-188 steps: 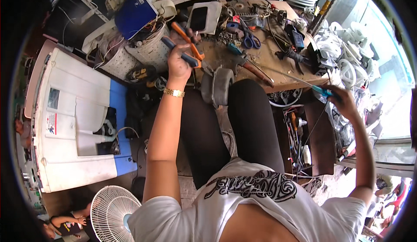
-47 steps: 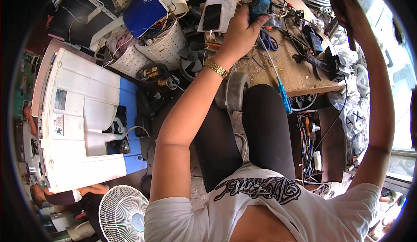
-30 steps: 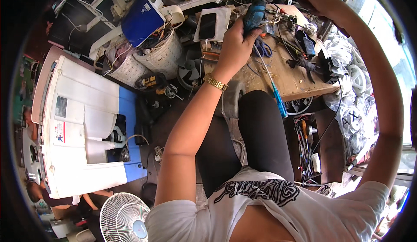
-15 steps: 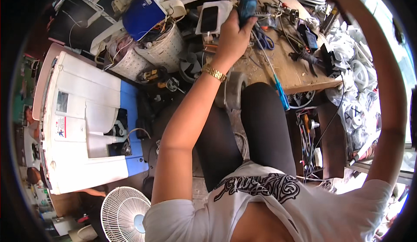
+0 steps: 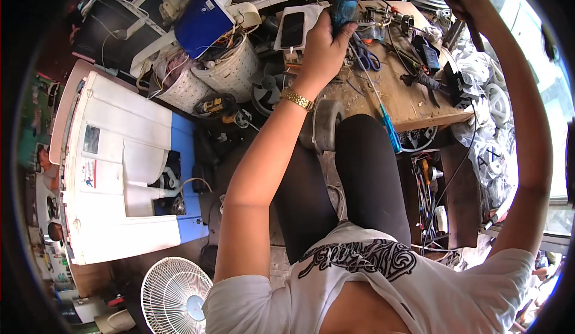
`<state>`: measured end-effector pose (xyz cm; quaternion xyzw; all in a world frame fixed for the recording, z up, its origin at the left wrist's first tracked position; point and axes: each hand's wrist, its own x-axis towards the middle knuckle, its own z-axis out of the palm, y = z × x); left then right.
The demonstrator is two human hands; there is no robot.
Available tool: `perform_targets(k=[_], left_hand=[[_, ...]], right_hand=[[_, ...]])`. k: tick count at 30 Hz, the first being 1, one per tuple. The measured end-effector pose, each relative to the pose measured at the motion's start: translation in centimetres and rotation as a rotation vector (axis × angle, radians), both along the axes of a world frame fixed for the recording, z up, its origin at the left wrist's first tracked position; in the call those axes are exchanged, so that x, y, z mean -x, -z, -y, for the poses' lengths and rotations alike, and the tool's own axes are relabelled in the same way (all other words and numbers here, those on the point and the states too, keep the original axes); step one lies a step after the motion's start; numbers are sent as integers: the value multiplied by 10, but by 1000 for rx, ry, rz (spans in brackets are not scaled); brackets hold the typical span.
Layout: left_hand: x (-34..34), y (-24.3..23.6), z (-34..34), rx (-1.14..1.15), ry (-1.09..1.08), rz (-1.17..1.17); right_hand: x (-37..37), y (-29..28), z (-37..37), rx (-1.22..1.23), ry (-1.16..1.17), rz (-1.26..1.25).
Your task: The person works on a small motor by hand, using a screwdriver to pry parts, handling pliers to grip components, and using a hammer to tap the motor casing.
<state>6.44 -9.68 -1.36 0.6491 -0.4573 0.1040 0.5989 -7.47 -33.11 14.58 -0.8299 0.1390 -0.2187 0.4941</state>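
Note:
My left hand (image 5: 326, 43), with a gold bracelet on its wrist, is wrapped round a teal-blue, rounded object that looks like a cordless power tool (image 5: 344, 3). It is held above the far left part of the wooden workbench (image 5: 413, 109). High at the right, my raised right hand (image 5: 458, 0) is in shade at the picture's upper edge. A slim dark thing (image 5: 477, 37) hangs beside it; its kind is unclear. Below my left hand, a long screwdriver (image 5: 390, 131) with a blue handle slants over the bench edge. Blue-handled scissors (image 5: 368, 60) lie next to its shaft.
A phone (image 5: 293, 29) lies left of my left hand. White perforated baskets (image 5: 230, 64) hold cables. At the left stands a large white and blue appliance (image 5: 114, 226), with a fan (image 5: 173, 289) nearby. Bagged white parts (image 5: 494, 148) and an open tool drawer (image 5: 458, 196) are at the right.
My right hand and forearm have come lower and further into view, with the slim dark thing. The left hand keeps its hold on the teal tool. The whole view has shifted slightly.

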Motion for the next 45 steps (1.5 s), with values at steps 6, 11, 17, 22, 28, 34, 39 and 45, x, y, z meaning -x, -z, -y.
perform_targets(k=[6,11,17,22,28,34,39,45], left_hand=[[4,1,2,19,20,16],[2,4,1,24,16,16],[-2,4,2,-54,-80,-42],[8,5,-4,-94,-68,-69],[6,3,-6,63,-75,45],[5,1,-9,58,-113,62],[-7,-5,-21,-24,-102,-117],[-7,-1,-9,-4,-170,13]], right_hand=[[-12,27,37,-247,-165,65],[-12,29,28,-77,24,-21],[-17,6,-24,100,76,-140],[-33,-13,-46,528,-24,-234],[-30,-36,-57,584,-49,-177],[-29,-28,-59,753,-70,-211],[-20,-36,-52,602,-66,-159],[6,-62,-38,243,-49,-51]])
